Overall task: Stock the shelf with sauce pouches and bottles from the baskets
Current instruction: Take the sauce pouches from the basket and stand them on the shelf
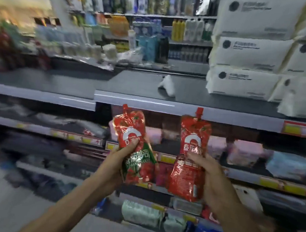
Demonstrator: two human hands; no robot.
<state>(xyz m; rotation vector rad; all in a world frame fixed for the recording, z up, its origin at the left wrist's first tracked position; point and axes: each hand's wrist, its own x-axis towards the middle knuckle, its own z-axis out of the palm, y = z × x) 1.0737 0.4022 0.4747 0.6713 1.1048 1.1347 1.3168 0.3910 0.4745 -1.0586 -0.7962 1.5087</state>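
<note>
Standing upright at the frame's centre, a red-and-green sauce pouch is gripped by the left hand, while the right hand grips a red sauce pouch just beside it. Above them runs the grey shelf, with white packs stacked at upper right.

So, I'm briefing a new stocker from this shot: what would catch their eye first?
Two red sauce pouches, spouts up, at centre: the left pouch in the left hand, the right pouch in the right hand. Behind them, stacked white packs fill the right end of the grey shelf.
</note>
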